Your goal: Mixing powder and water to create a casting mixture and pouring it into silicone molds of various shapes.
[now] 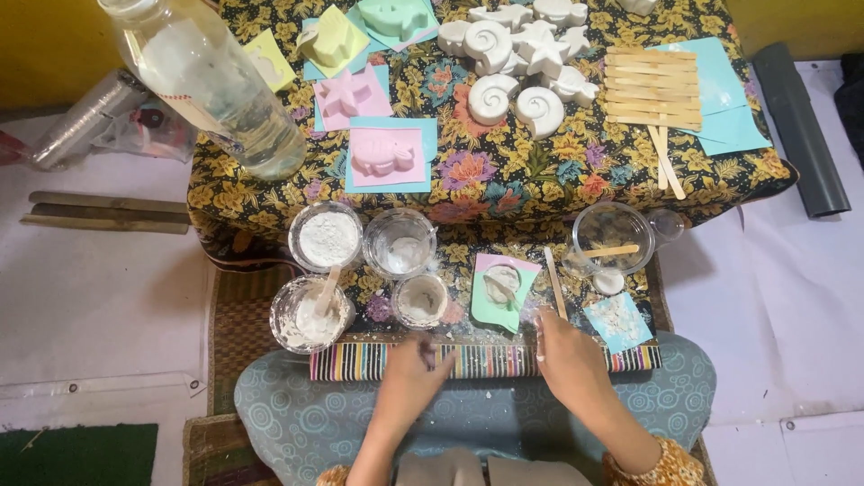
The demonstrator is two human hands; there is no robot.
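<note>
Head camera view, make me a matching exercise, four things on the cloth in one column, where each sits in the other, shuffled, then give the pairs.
Things:
1. clear bottle
2. wooden sticks
3. white shell casts
4. cup of white powder

Places:
A. far right, on blue paper
B. near edge, left of the other cups
C. far left corner
D. far middle, bunched together

Pairs: 1-C, 2-A, 3-D, 4-B

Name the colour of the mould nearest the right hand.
Pink mould on green paper, seen in the head view.
</note>
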